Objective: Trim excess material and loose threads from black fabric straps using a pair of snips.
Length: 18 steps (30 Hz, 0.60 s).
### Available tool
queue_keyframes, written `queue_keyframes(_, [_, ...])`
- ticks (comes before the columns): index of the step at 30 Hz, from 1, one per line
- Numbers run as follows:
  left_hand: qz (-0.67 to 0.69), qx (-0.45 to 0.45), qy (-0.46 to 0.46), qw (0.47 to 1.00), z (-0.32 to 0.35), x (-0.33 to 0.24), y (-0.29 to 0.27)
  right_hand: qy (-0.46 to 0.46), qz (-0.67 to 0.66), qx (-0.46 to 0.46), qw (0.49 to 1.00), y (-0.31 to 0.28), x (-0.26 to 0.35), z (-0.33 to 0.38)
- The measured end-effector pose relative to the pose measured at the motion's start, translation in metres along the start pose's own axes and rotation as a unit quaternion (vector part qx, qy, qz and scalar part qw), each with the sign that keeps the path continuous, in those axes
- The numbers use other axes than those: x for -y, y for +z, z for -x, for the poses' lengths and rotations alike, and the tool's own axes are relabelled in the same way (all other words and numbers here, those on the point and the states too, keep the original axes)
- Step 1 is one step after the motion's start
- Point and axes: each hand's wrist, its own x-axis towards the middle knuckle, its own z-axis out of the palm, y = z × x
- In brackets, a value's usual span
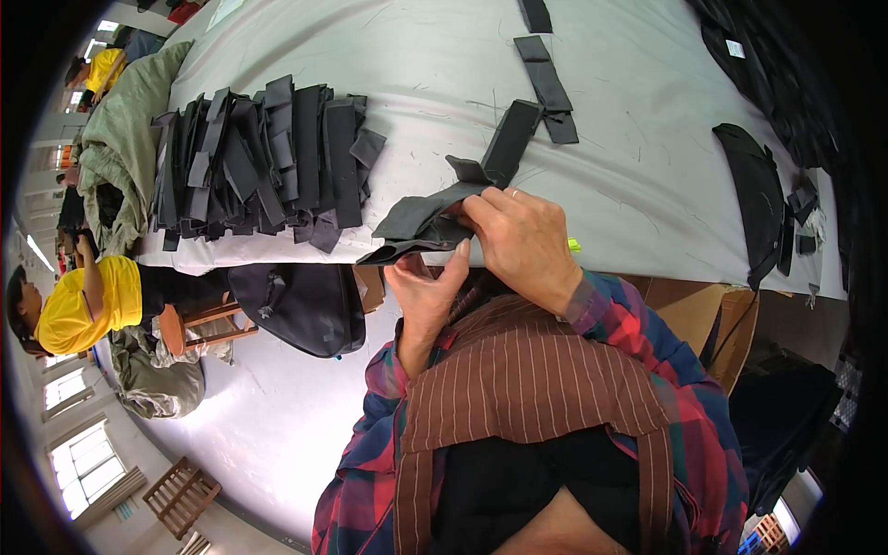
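My left hand [427, 294] pinches the lower edge of a folded black fabric strip [412, 220] from below, at the table's near edge. From above, my right hand [527, 242], a ring on one finger, closes on the same strip at its right end. The fingertips of both hands nearly meet, and the cloth hides part of them. Just beyond my right hand lies another black strip [511, 141], and more flat strips [546, 79] trail away from it toward the far side. To the left, a thick row of stacked black strips [310, 157] lies on the table.
The white-covered table [638, 203] carries loose threads. Black padded pieces [751, 199] lie at its right. A yellow-green object [573, 244] shows beside my right hand. Below are a black bag [310, 310], a wooden stool [208, 326] and a cardboard box [689, 310]. A person in yellow [92, 301] is at left.
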Motion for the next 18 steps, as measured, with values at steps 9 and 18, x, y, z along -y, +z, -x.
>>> queue_keyframes(9, [-0.016,0.009,0.013,1.0,-0.008,-0.005,0.001,0.013,-0.026,-0.008,1.0,-0.003,-0.005,0.0])
queue_keyframes(18, [0.141,0.037,-0.15,0.978,-0.029,-0.014,-0.017,0.125,-0.265,-0.016,0.956,-0.021,-0.026,0.005])
